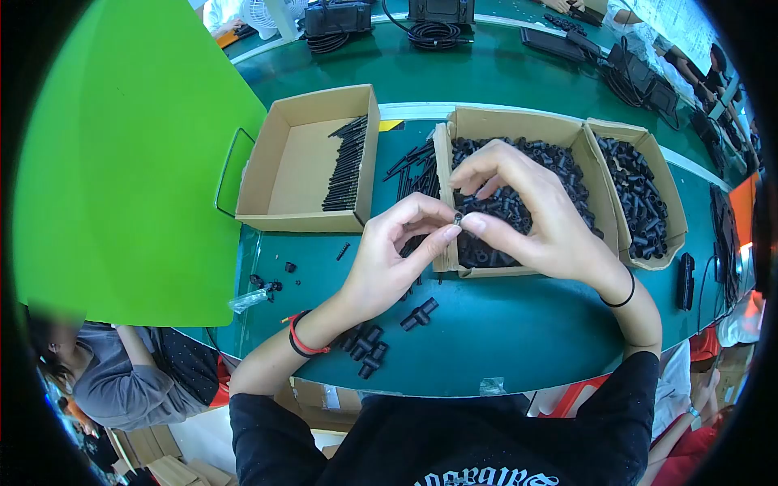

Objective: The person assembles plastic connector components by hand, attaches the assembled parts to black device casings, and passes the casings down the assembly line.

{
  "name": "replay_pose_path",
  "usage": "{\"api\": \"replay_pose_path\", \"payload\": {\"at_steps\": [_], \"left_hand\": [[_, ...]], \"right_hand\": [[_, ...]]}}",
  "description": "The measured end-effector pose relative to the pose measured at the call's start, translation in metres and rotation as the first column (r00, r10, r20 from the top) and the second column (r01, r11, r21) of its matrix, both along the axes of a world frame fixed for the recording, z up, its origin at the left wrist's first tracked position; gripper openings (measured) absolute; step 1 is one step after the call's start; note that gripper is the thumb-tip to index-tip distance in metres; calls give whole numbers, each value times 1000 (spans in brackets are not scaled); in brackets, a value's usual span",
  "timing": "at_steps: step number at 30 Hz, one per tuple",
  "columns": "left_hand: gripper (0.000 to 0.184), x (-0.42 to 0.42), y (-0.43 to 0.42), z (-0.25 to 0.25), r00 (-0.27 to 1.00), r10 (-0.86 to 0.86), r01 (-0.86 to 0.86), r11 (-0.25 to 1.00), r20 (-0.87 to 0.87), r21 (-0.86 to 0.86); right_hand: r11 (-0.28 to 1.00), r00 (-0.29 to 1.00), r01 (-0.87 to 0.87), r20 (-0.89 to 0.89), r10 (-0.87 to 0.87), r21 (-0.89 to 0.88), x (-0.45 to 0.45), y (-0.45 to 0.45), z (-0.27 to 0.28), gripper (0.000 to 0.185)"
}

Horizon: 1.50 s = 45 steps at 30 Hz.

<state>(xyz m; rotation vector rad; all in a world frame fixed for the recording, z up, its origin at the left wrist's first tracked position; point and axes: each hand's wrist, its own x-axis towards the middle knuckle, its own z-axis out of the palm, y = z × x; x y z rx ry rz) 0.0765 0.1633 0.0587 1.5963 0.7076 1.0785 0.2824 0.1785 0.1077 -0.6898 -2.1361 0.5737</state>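
Note:
My left hand (384, 261) pinches a small dark piece (458, 219) between thumb and index fingertips, above the table's middle. The piece is mostly hidden, so its kind does not show. My right hand (548, 217) touches it with the thumb tip, while its other fingers curve apart above. Behind the right hand is a cardboard box (525, 124) full of short black tubular fittings (559, 159). Loose black rods (417, 166) lie between the boxes, partly behind my left hand. Below my left wrist, several black T-shaped fittings (419, 314) rest on the green table.
A second cardboard box (284, 162) holds a row of black rods (348, 168) along its right side. Another box of fittings (636, 194) stands at right. A green panel (121, 162) borders the left. Small black parts (263, 283) and a clear plastic bag (248, 300) lie near it.

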Motion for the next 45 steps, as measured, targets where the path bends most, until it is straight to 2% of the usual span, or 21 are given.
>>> {"api": "replay_pose_path", "payload": {"at_steps": [4,6,8,9,11,12,14,15,17,18,20,21,22,23,26,28,31,34,37,40,45], "left_hand": [[12,-5,3,10,999,10,-12,998,34,54],[11,-20,16,24,996,90,-94,979,26,184],[9,-36,31,45,940,340,-303,879,-38,367],[9,-47,43,52,842,511,-349,759,-171,550],[11,-65,66,54,697,612,-228,683,-374,694],[15,-77,79,47,615,571,-115,747,-544,655],[13,-84,95,29,567,403,11,869,-719,495],[14,-86,102,26,639,235,95,921,-732,379],[24,-92,102,23,790,270,79,846,-550,528],[36,-85,84,46,858,228,-6,901,-461,434],[50,-74,39,90,882,335,-97,818,-332,568],[63,-63,8,109,938,292,-128,795,-189,592],[74,-65,-17,125,955,215,-11,713,-205,701],[71,-66,-39,135,967,103,112,653,-235,749],[63,-65,-77,141,941,-151,329,624,-303,709],[58,-66,-83,137,966,-125,251,673,-227,695],[50,-64,-83,131,999,40,-35,767,6,641],[42,-66,-84,134,967,105,-225,774,230,592],[36,-70,-99,145,945,-10,-222,717,328,661],[30,-66,-115,151,943,-132,-145,661,305,737],[23,-49,-109,139,983,-16,-129,656,184,743]], "right_hand": [[998,998,2,-62,-5,-56,2,4,-1,25],[998,999,-6,-33,4,-68,3,5,-1,25],[993,999,14,-40,-19,-120,4,6,-2,25],[997,999,22,-39,-25,-78,5,7,-2,25],[998,999,18,-41,-21,-68,7,6,1,24],[998,999,19,-45,-22,-64,7,5,2,24],[1000,999,3,-54,-4,-15,6,2,6,22],[1000,998,-6,-64,8,27,6,-1,8,20],[995,996,-33,-81,41,94,8,-8,18,15],[990,993,-48,-105,62,132,10,-15,27,11],[937,990,-40,-112,84,347,17,-35,53,19],[916,986,-85,-97,133,393,23,-44,66,25],[890,980,-130,-79,182,437,29,-53,79,31],[861,972,-175,-59,230,478,35,-63,91,38],[825,993,-61,122,-9,562,45,-99,119,36],[824,989,-29,137,-60,567,49,-99,114,36],[834,987,9,131,-98,552,62,-99,104,34],[845,988,48,100,-119,532,80,-106,99,33],[860,988,80,75,-136,503,93,-115,95,32],[877,989,110,33,-142,468,102,-119,88,30],[902,991,131,-31,-130,412,102,-121,69,28]]}}
